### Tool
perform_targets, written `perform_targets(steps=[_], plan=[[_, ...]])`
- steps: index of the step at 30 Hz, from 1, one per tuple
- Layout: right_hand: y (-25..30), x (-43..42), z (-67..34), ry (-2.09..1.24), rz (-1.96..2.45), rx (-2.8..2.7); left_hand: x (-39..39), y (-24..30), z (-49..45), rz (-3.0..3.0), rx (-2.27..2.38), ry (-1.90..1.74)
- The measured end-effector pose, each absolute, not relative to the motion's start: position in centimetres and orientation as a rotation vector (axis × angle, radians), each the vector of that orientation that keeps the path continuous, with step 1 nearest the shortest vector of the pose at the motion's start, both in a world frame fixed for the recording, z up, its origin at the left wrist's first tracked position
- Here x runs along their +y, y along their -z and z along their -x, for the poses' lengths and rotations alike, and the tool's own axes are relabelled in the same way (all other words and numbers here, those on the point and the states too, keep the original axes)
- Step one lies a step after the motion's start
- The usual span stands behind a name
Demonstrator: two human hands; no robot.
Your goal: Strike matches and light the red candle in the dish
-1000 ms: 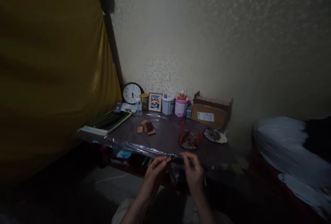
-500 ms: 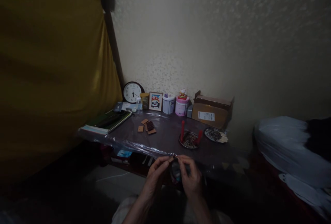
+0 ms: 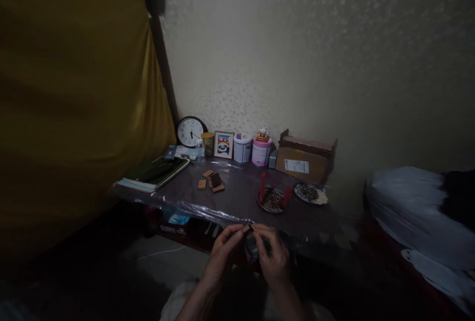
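Note:
Near the table's front edge, my left hand pinches a small flat tan piece between thumb and fingertips. Close against it, my right hand pinches a thin, short matchstick, its tip dark. Both fingertips almost meet; the dim light blurs the exact contact. Beyond them, a round dish holds two red candles, one upright and one tilted, above dark-specked bits. To its right, another dish carries many pale matchsticks with dark heads. Tan pieces and dark strips lie left of centre.
Along the wall stand a clock, a yellow-lidded cup, a panda picture frame, two lidded tins and a cardboard box. A book lies at left. Clear plastic covers the table. White bags sit at right.
My right fingers have shifted slightly, and the dark tip by the tan piece shows a little more clearly. The things on the table stay put.

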State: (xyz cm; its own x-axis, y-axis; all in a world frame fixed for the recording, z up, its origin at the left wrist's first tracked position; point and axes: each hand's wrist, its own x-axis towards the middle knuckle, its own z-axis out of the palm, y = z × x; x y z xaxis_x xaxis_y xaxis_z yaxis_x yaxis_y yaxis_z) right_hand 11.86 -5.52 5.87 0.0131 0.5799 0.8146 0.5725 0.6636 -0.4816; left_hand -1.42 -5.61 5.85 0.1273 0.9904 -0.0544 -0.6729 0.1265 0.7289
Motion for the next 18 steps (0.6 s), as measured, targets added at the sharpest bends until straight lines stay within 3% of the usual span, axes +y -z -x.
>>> perform_targets(steps=[18], plan=[[-5.91, -5.56, -12.16, -0.027, 0.938, -1.638, -5.49, -5.50, 1.23, -0.636, 0.597, -1.329]])
